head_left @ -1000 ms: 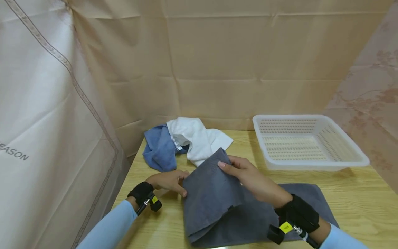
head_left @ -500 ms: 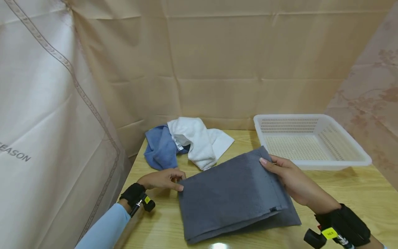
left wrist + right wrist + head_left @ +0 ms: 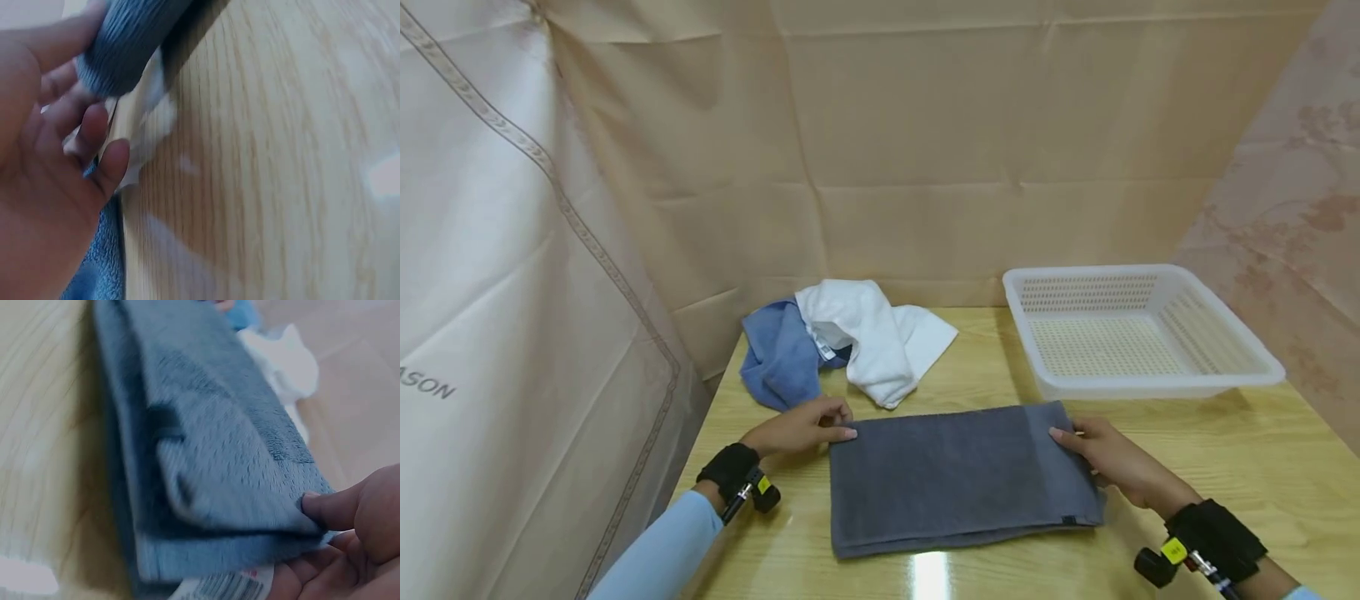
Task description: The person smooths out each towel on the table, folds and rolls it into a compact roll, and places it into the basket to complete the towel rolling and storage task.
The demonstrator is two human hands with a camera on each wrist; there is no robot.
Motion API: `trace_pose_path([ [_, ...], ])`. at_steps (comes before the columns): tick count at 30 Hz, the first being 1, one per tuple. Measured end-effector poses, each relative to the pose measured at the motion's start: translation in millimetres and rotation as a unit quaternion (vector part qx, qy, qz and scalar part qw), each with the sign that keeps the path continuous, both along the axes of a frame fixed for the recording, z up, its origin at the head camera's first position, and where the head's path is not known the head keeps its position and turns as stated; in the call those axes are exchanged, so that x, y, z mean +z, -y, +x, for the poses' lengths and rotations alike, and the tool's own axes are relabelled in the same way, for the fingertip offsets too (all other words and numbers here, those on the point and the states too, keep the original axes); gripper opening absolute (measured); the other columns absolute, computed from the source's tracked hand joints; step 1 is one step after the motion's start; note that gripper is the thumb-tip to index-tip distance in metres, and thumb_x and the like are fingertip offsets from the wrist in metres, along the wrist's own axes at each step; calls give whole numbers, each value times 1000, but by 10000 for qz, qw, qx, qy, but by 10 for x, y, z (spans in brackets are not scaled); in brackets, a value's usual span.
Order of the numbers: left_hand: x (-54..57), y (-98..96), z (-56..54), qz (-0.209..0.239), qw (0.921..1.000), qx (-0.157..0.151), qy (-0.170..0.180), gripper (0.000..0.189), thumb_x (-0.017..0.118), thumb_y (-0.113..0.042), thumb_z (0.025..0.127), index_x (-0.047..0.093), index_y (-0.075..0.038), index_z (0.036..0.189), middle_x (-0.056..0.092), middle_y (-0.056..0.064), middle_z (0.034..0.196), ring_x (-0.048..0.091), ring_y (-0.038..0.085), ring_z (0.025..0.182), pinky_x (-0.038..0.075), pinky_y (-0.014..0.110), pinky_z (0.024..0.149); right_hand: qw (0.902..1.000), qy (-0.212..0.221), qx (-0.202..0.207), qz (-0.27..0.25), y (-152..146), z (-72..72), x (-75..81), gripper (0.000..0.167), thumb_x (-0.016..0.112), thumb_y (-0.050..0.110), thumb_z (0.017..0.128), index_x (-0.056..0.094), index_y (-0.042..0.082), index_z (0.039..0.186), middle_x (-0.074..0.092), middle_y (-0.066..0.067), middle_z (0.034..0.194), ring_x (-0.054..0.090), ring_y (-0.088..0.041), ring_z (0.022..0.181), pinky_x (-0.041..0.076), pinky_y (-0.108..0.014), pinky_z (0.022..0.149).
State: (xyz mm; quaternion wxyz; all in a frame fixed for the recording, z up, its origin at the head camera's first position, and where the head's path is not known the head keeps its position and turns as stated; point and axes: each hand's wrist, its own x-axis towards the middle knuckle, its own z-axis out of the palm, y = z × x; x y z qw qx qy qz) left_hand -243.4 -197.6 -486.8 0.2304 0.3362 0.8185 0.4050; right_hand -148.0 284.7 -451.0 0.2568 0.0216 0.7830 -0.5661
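A dark grey towel, folded into a wide rectangle, spans the space between both hands in the head view. My left hand pinches its far left corner, thumb on top. At the far right corner my right hand grips the layers, with the thumb above and fingers beneath. The right wrist view shows the towel's stacked layers, a small dark tab on the edge and a white barcode label hanging below. In the left wrist view the folded edge sits under the thumb, over the wood.
A crumpled blue towel and a white towel lie heaped at the back left of the wooden table. At the back right stands a white perforated plastic basket. Cloth sheets hang behind and at the sides.
My right hand has moved right, drawing the grey towel's folded-over layer across, then lowered it. The towel now lies as a flatter, straighter rectangle. My left hand has stayed at the left corner.
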Motion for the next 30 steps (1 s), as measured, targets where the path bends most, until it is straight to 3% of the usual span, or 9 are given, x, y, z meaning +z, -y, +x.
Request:
trace_pose_path([
  [3, 7, -18, -7, -165, 9986, 432, -255, 17, 67, -33, 102, 62, -19, 111, 58, -2, 89, 53, 13, 78, 45, 30, 71, 9999, -78, -8, 148, 4, -25, -117, 62, 50, 32, 110, 35, -14, 150, 48, -32, 142, 61, -35, 115, 57, -50, 84],
  [7, 20, -34, -22, -288, 9953, 674, -631, 19, 69, -31, 101, 60, -19, 112, 57, 0, 85, 53, 14, 71, 45, 31, 66, 9983, -350, -99, 454, 40, -54, -205, 42, 54, 29, 109, 53, -10, 125, 60, -17, 97, 61, -20, 82, 55, -35, 65],
  [11, -9, -26, -37, -366, 9931, 619, -922, 20, 72, -27, 99, 60, -18, 113, 57, 0, 80, 53, 11, 67, 45, 29, 64, 9844, -1217, -38, 1273, 98, -62, -245, 32, 62, 28, 105, 49, -1, 102, 43, 0, 69, 42, -14, 56, 37, -28, 50],
  [14, -29, -11, -29, -305, 9913, 549, -1160, 24, 74, -23, 98, 61, -15, 116, 58, 1, 84, 55, 12, 71, 47, 31, 67, 9419, -2352, 24, 2399, 143, -36, -266, 35, 71, 28, 99, 49, 2, 107, 46, 0, 67, 43, -15, 55, 34, -29, 49],
  [18, -31, 1, -1, -307, 9847, 349, -1682, 26, 75, -19, 96, 65, -14, 120, 62, 2, 106, 60, 17, 92, 51, 36, 80, 8459, -3782, -82, 3759, 230, 41, -280, 39, 86, 20, 85, 55, 5, 103, 48, 0, 68, 45, -13, 54, 35, -30, 47],
  [21, -17, -7, 19, -543, 9765, 29, -2088, 24, 74, -17, 97, 70, -16, 121, 63, -1, 119, 60, 18, 109, 50, 40, 92, 8105, -4142, 270, 4133, 336, 144, -252, 30, 89, 17, 81, 62, 7, 93, 53, 0, 74, 49, -11, 59, 42, -31, 50],
  [24, 10, -14, 39, -752, 9713, -207, -2245, 22, 73, -15, 98, 74, -17, 120, 67, -3, 118, 61, 16, 112, 50, 38, 95, 8212, -3785, 939, 4167, 467, 235, -184, 26, 83, 27, 88, 69, 5, 91, 56, -3, 79, 54, -13, 65, 46, -32, 55],
  [27, 41, 7, 59, -884, 9721, -225, -2159, 18, 75, -19, 96, 77, -18, 114, 68, -7, 110, 63, 10, 103, 52, 32, 88, 8397, -3242, 1380, 4132, 586, 257, -91, 47, 76, 43, 93, 71, -3, 102, 59, -7, 83, 57, -17, 70, 49, -35, 59],
  [30, 70, 48, 90, -835, 9792, -275, -1831, 12, 78, -21, 94, 80, -19, 105, 68, -10, 100, 63, 6, 93, 53, 28, 81, 8418, -3072, 1670, 4112, 672, 221, -2, 55, 77, 43, 91, 70, -8, 111, 64, -12, 88, 62, -23, 75, 51, -39, 63],
])
